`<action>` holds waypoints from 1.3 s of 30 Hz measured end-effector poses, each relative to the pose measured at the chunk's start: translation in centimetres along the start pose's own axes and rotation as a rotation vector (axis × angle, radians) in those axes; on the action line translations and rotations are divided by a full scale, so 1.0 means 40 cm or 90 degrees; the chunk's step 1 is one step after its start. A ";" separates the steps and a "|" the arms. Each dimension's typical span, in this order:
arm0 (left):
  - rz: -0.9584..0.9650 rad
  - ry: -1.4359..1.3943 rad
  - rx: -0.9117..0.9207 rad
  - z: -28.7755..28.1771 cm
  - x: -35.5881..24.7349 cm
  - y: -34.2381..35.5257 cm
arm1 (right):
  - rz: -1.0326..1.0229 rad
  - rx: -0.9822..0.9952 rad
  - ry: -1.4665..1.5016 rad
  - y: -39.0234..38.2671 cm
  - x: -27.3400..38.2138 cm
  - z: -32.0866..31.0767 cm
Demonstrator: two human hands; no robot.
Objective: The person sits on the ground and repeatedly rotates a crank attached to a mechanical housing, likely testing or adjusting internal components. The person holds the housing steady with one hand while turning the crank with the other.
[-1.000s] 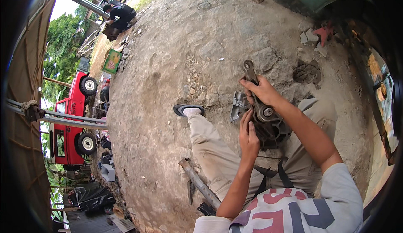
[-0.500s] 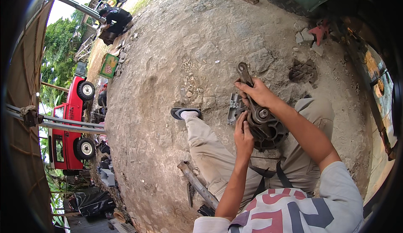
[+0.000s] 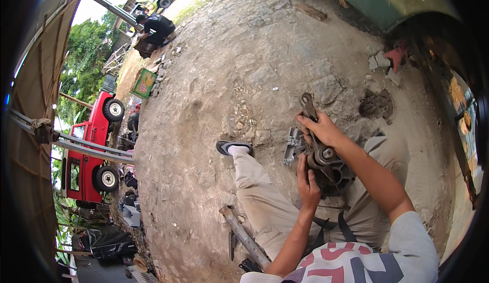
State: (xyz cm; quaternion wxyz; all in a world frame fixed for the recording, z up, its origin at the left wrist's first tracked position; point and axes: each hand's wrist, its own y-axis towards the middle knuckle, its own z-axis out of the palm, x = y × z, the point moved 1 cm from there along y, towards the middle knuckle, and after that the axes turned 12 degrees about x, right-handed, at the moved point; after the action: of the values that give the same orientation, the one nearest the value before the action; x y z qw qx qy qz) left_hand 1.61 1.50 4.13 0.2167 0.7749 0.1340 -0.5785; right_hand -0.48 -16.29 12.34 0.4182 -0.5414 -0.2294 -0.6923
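Observation:
A greasy round metal car part (image 3: 331, 171) rests on my lap, over my beige trousers. My left hand (image 3: 307, 183) grips its near left side and steadies it. My right hand (image 3: 322, 129) is shut on a long ring wrench (image 3: 308, 111) whose lower end sits on the part and whose ring end points away from me. A pale cast metal bracket (image 3: 292, 145) lies on the ground just left of the part.
Rough stony ground stretches ahead. My left leg ends in a dark sandal (image 3: 232, 146). A rusty bar (image 3: 244, 237) lies by my left thigh. A green vehicle body (image 3: 392, 0) stands at the upper right, a red vehicle (image 3: 91, 155) at the left, a crouching person (image 3: 155, 28) far off.
The view has shifted a little. My right hand has swung the wrench slightly, with its ring end now further up and left. My left hand stays on the part.

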 end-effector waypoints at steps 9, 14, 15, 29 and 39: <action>-0.034 0.028 -0.003 0.018 0.111 -0.007 | 0.016 -0.002 -0.016 -0.007 -0.001 -0.007; 0.016 0.046 -0.022 0.025 0.124 -0.003 | -0.016 -0.002 -0.024 0.001 0.000 -0.006; 0.034 0.063 -0.014 0.025 0.125 -0.008 | -0.009 -0.008 -0.029 0.002 -0.008 -0.009; 0.124 0.021 0.045 -0.008 -0.015 -0.016 | -0.006 0.008 0.000 -0.001 -0.005 -0.005; -0.053 -0.090 -0.001 0.006 0.092 -0.017 | 0.002 0.009 -0.047 -0.001 0.009 -0.005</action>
State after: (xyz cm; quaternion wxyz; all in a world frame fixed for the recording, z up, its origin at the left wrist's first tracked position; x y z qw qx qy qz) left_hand 2.18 1.81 0.42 0.2019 0.7256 0.1506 -0.6403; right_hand -0.66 -16.55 12.63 0.4141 -0.5640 -0.2491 -0.6696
